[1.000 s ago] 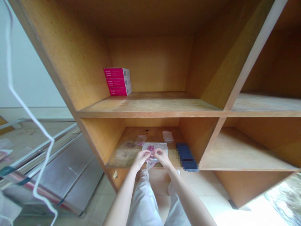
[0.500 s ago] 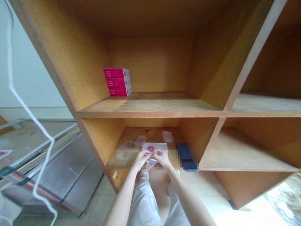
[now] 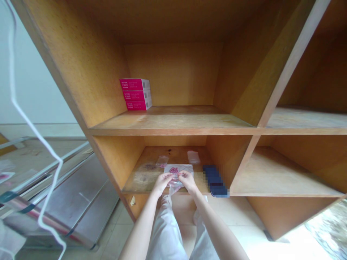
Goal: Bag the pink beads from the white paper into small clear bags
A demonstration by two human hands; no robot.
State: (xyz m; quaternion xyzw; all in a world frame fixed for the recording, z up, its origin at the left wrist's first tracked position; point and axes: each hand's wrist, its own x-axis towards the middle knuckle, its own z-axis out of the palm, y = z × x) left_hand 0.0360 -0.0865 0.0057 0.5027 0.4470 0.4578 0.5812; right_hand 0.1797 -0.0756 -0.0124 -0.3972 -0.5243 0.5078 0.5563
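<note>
On the lower shelf, a pile of pink-red beads (image 3: 174,170) lies on a white sheet (image 3: 187,167). Just in front of the beads, my left hand (image 3: 163,182) pinches one side of what looks like a small clear plastic bag (image 3: 175,176). My right hand (image 3: 187,180) has its fingers closed at the other side. The fingers partly hide this bag, and its contents are too small to tell. Below the hands, crinkled clear plastic (image 3: 175,188) reaches the shelf's front edge; whether it is part of the same bag is unclear.
Behind the left hand lies a clear bag (image 3: 162,161) with some pink beads. Flat clear bags (image 3: 193,157) lie at back right. A dark blue object (image 3: 215,180), partly blurred, is on the right. Pink boxes (image 3: 136,94) stand stacked above. A white cable (image 3: 35,130) hangs at left.
My hands have moved slightly apart, the right fingertips shifting a little to the right. The beads and surrounding things stay in place.
</note>
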